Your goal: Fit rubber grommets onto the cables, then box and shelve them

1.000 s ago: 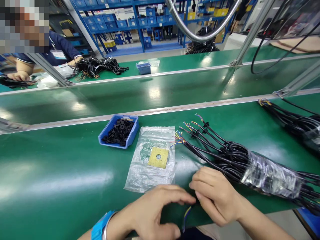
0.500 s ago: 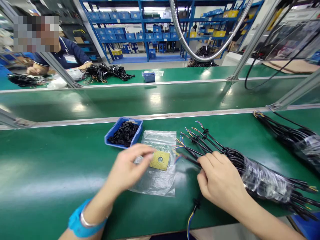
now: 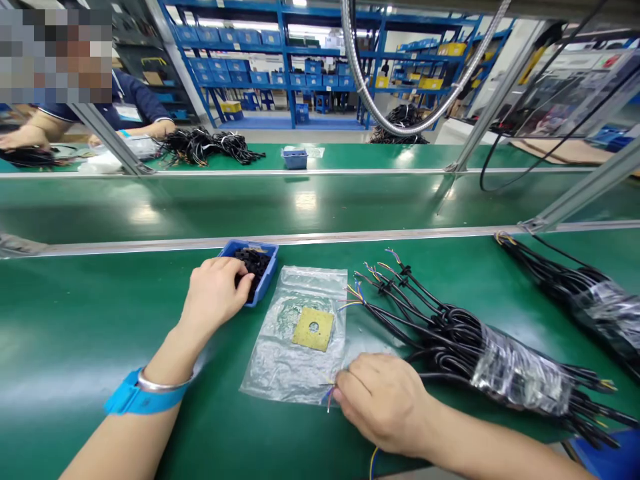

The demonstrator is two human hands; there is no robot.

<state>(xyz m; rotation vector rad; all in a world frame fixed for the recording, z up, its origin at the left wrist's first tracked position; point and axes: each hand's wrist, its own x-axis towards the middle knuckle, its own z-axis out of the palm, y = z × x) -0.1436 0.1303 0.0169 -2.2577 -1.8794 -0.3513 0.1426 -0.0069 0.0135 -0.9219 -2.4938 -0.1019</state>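
- Left hand (image 3: 214,292) dips into the blue bin (image 3: 271,273), over loose black parts (image 3: 256,261). Grip hidden behind its own knuckles; can't tell whether it has picked one up.
- Between the hands, a clear bag (image 3: 273,363) lies flat on the green bench (image 3: 220,413). Yellow pad (image 3: 303,335) in or on it; can't tell which.
- Right hand (image 3: 383,400) closed round a cable end (image 3: 329,395), coloured wires poking out. No fitting shows; I'd judge that end bare, though the fist may cover one.
- Below, a yellow wire (image 3: 373,460), mostly cut off.
- Cable bundle (image 3: 457,323) rightward: a few ends carry black fittings (image 3: 385,287), nearer ones look bare. Partly done, I'd say.
- Far-right bundle (image 3: 575,280) leaves view; its fittings can't be made out.
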